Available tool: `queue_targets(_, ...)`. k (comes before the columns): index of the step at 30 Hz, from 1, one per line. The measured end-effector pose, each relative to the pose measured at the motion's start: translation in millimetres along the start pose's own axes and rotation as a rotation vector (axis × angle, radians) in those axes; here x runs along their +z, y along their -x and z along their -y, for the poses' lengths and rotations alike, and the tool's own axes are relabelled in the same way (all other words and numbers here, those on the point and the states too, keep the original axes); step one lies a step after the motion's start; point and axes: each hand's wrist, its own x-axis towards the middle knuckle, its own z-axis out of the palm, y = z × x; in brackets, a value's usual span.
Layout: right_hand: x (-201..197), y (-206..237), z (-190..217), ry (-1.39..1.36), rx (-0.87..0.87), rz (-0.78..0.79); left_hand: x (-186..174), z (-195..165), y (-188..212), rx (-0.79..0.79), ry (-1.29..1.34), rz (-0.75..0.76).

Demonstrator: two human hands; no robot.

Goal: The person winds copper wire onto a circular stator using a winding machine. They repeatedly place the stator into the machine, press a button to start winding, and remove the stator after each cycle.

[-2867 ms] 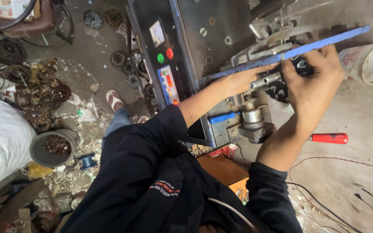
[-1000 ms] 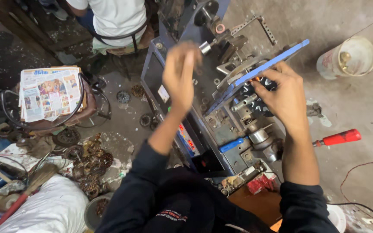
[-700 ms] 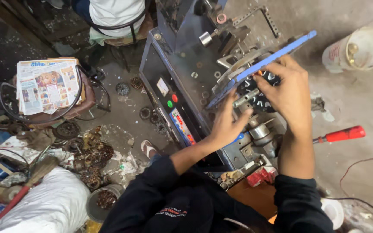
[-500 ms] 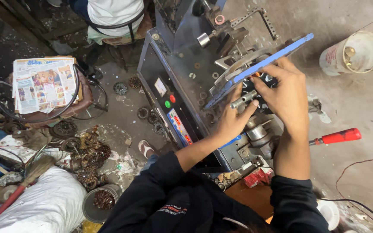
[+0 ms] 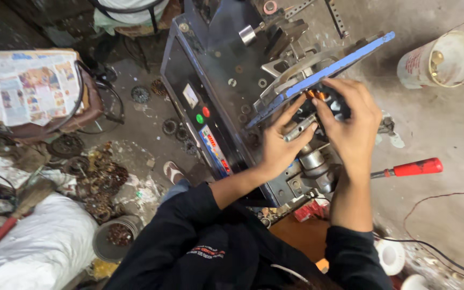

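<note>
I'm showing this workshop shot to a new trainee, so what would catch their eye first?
First, the person's left hand and right hand, meeting on a small metal shaft at the middle of a dark grey metal machine, just under its slanted blue bar. Next, the red-handled screwdriver on the concrete floor to the right, and the white plastic bucket at top right.

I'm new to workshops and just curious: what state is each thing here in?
Left hand: fingers on a short metal rod.
Right hand: fingers on the dark round part.
Long blue bar: tilted across the grey machine.
Red-handled screwdriver: lying on the floor.
White bucket: open, tipped.
</note>
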Motion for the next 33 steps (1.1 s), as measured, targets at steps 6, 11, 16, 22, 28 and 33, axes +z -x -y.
queue_targets(6, 18, 25, -16, -0.195, 0.019, -0.153, -29, -4, -12, 0.32, -0.393, 0.194)
queue_targets(11, 22, 37, -27, -0.134, -0.004, -0.096, -31, -4, -14, 0.309, -0.402, 0.227)
queue_targets(16, 24, 38, -36, -0.038, -0.107, -0.027, -34, -2, -13, 0.29, -0.388, 0.24)
queue_targets(22, 31, 41, -39, -0.042, -0.059, -0.099, -35, 3, -13, 0.277, -0.381, 0.271)
queue_targets(28, 18, 53, -36, -0.107, -0.031, -0.169, -46, -10, -16, 0.357, -0.402, 0.422)
queue_targets(33, -5, 61, -29, -0.201, -0.039, -0.109, -51, -11, -29, 0.071, -0.159, 0.641)
